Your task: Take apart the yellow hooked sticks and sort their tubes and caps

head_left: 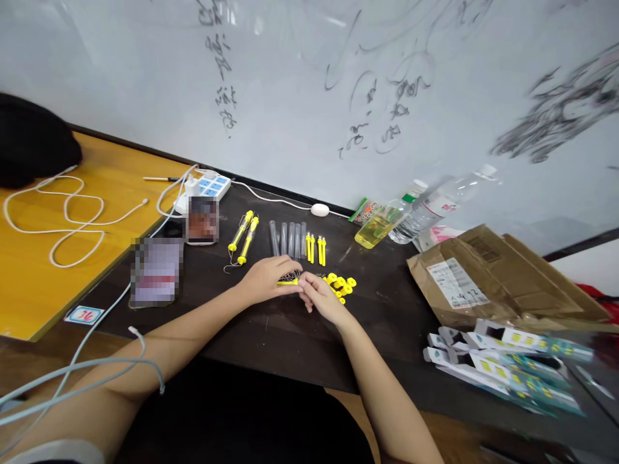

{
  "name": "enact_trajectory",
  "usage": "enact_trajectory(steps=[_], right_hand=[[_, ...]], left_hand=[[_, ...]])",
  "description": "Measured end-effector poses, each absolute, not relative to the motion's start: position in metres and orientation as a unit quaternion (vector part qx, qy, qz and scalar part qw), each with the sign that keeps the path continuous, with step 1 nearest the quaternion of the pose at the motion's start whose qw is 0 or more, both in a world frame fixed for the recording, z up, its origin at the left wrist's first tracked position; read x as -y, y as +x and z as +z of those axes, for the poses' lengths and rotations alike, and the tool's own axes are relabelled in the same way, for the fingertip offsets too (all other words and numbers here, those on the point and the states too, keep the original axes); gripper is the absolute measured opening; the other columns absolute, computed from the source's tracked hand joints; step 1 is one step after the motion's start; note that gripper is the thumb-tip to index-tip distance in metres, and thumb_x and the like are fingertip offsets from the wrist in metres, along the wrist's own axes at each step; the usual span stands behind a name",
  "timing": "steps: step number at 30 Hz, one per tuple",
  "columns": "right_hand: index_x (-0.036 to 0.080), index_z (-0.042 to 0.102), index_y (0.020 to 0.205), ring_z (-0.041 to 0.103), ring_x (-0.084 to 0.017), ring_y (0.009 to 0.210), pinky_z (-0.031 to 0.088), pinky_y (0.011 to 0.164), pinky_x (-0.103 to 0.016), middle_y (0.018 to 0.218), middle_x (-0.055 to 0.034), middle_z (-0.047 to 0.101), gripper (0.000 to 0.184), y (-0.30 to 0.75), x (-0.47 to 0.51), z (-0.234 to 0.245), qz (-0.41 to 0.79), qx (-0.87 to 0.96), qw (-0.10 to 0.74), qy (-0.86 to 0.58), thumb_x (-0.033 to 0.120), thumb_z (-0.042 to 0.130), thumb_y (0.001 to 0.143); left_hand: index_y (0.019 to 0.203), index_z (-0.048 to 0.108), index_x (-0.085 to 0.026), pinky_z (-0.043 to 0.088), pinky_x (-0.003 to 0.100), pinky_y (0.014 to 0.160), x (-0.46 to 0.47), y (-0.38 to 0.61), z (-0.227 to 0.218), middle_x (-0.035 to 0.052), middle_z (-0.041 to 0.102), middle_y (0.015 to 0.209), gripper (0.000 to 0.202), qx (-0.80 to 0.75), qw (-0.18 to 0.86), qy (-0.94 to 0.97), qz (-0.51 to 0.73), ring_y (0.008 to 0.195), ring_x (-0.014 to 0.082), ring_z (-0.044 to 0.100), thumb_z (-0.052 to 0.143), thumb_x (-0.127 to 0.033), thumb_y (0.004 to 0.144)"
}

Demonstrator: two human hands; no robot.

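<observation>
Near the middle of the table, my left hand (269,281) is closed on a slim yellow plastic rod (288,282), held between thumb and fingers. My right hand (323,299) meets it at the rod's right end, thumb and finger pinched; what lies in that pinch is too small to make out. Thin metal wire hooks (291,275) lie in a small pile just behind the rod, partly covered by my left hand. Several yellow caps (340,283) are grouped right of my right hand. Behind the hands stretch clear tubes (291,240) in a row, beside more yellow rods (316,249).
Two spring scales (244,238) with hooks lie left of the tubes. Two phones (155,272) (202,221) and a power strip (211,187) are farther left. At right stand bottles (377,227), a brown paper package (503,277) and flattened boxes (507,367). Cables (82,365) cross my left arm.
</observation>
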State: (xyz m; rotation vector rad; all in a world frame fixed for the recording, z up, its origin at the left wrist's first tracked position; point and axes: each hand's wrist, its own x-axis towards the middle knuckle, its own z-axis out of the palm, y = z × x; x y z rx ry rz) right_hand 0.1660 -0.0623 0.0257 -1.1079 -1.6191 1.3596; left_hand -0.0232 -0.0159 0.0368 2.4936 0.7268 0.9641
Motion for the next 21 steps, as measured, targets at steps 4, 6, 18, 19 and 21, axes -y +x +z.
enact_trajectory(steps=[4,6,18,19,21], right_hand=[[0.019,0.047,0.074,0.037,-0.004,0.039,0.036,0.036,-0.015,0.052,0.0092,0.039,0.033,0.171,0.059,0.028,0.520,0.630,0.370,-0.443,0.049,0.053,0.084],[0.018,0.049,0.076,0.038,-0.004,0.039,0.036,0.035,-0.015,0.053,0.0090,0.041,0.032,0.172,0.058,0.029,0.523,0.626,0.368,-0.447,0.049,0.055,0.083],[0.018,0.053,0.073,0.043,-0.005,0.037,0.039,0.035,-0.017,0.052,0.0075,0.050,0.032,0.177,0.055,0.032,0.547,0.540,0.445,-0.459,0.047,0.065,0.076],[0.018,0.053,0.073,0.043,-0.005,0.037,0.040,0.036,-0.017,0.052,0.0074,0.049,0.032,0.176,0.054,0.031,0.552,0.526,0.458,-0.457,0.047,0.065,0.076],[0.018,0.053,0.072,0.042,-0.005,0.038,0.041,0.036,-0.018,0.051,0.0074,0.048,0.033,0.172,0.054,0.030,0.558,0.504,0.478,-0.454,0.048,0.065,0.076]], left_hand=[[0.110,0.058,-0.024,0.042,0.025,0.073,0.018,-0.018,0.026,0.0027,0.067,0.096,0.030,-0.273,0.197,0.900,0.276,0.087,0.0174,0.063,0.042,-0.042,0.092],[0.110,0.057,-0.023,0.042,0.024,0.073,0.019,-0.017,0.024,0.0022,0.067,0.094,0.027,-0.271,0.206,0.900,0.274,0.085,0.0169,0.063,0.043,-0.037,0.092],[0.094,0.057,-0.020,0.039,0.024,0.066,0.020,-0.020,0.027,0.0008,0.062,0.086,0.023,-0.283,0.230,0.880,0.303,0.072,0.0136,0.056,0.040,-0.013,0.080],[0.096,0.057,-0.020,0.039,0.024,0.067,0.020,-0.020,0.028,0.0007,0.062,0.086,0.024,-0.285,0.231,0.880,0.302,0.072,0.0137,0.056,0.040,-0.013,0.080],[0.100,0.056,-0.021,0.039,0.024,0.066,0.021,-0.019,0.029,0.0003,0.063,0.085,0.025,-0.293,0.232,0.880,0.293,0.070,0.0139,0.057,0.040,-0.014,0.082]])
